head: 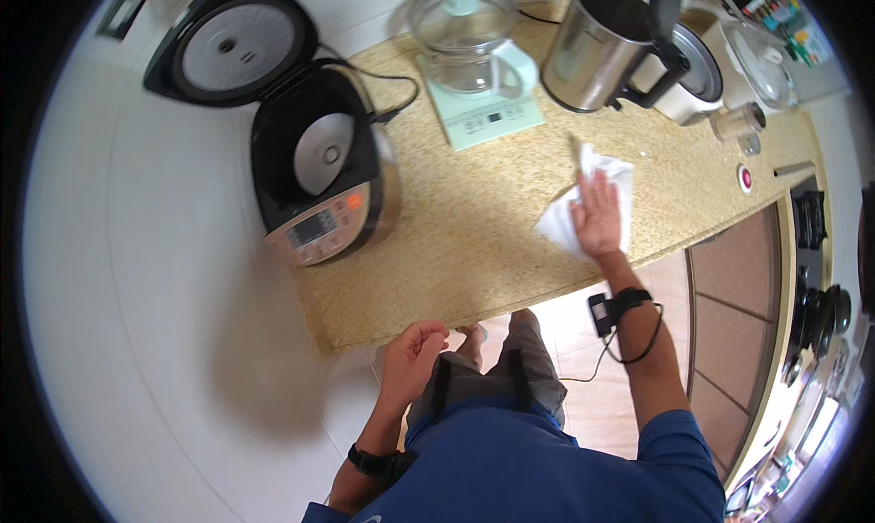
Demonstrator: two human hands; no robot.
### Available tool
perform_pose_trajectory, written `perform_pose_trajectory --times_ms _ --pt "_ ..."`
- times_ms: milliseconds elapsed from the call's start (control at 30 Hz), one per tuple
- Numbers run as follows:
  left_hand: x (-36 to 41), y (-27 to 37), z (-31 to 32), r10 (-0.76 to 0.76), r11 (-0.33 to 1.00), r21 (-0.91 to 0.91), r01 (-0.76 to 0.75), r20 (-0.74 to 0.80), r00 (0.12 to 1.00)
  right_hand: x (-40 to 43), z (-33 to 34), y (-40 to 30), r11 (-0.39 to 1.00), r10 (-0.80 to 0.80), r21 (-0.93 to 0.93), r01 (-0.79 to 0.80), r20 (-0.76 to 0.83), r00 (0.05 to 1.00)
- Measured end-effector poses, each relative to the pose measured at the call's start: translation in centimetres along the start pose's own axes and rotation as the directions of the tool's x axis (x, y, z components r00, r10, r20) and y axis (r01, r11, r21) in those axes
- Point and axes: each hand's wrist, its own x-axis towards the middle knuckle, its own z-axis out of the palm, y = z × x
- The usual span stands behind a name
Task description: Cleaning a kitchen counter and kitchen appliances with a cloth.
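My right hand (598, 215) lies flat on a white cloth (559, 223), pressing it against the speckled yellow stone countertop (472, 229). Its fingers are stretched out, and part of the cloth is hidden beneath the palm. Nothing shows in my left hand (412, 359), which is loosely curled at the counter's front edge, near its left corner. Ahead and to the left of that hand stands a rice cooker (318, 239) with its lid (239, 47) raised and its panel lit. The bowl inside it looks empty.
A glass kettle (465, 65) sits on a pale green base (492, 123) at the back. Right of it stand a steel electric kettle (591, 51) with its lid up, a white lidded appliance (694, 78) and a small jar (738, 121). A power cord (403, 78) trails behind the cooker.
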Motion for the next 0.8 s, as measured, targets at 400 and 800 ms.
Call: perform_pose_trajectory --times_ms 400,800 --pt "5.8 2.6 6.1 -0.030 0.999 0.019 0.029 0.039 0.999 -3.5 0.8 6.2 0.976 0.218 0.018 -0.217 -0.130 0.967" --pt "5.5 7.3 8.0 0.090 0.996 -0.005 -0.094 -0.238 0.967 3.8 -7.0 -13.9 -0.632 -0.205 0.613 -0.474 0.458 0.865"
